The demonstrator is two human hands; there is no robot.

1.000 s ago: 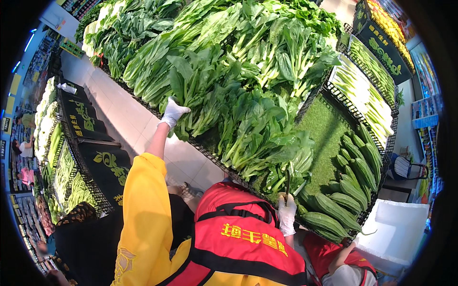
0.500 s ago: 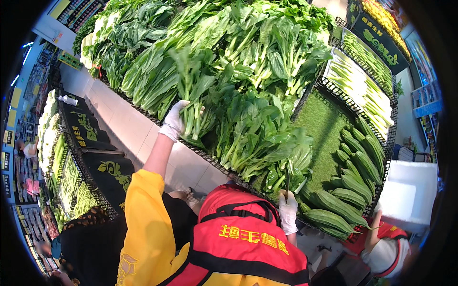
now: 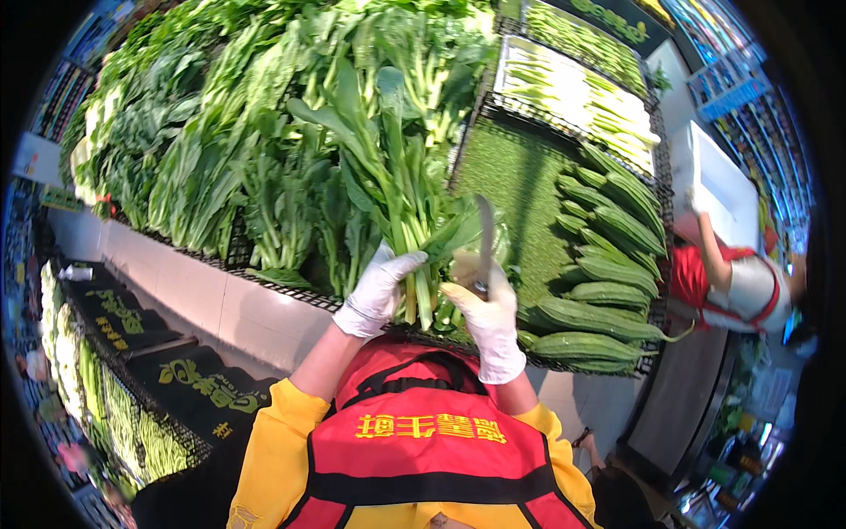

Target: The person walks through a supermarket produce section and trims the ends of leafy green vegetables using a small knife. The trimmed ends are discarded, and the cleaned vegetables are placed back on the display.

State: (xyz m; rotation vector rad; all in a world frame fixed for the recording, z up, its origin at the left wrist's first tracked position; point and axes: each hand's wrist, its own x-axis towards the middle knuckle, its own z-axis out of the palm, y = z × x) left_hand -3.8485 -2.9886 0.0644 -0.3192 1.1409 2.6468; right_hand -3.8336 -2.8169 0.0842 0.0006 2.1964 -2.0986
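Note:
A bunch of leafy greens (image 3: 398, 198) stands upright in front of me, its pale cut stalks pointing down and its leaves spread toward the display. My left hand (image 3: 379, 293), in a white glove, is closed around those stalks. Close by on the right, my gloved right hand (image 3: 490, 319) grips a knife (image 3: 486, 231) by its handle, which the fingers mostly hide. The blade points up, beside a leaf of the bunch. Where the blade passes that leaf, I cannot tell whether they touch.
More leafy greens (image 3: 220, 159) fill the display beyond and left. Right of them lie a green grass mat (image 3: 515, 163), ridged gourds (image 3: 608, 291) and a white tray of long pale vegetables (image 3: 573, 93). At far right a person in a red vest (image 3: 749, 282) holds a white foam box (image 3: 724, 181).
My left hand has brought the bunch in from the far left toward my middle. My right hand has risen with the knife beside it. The view has swung right.

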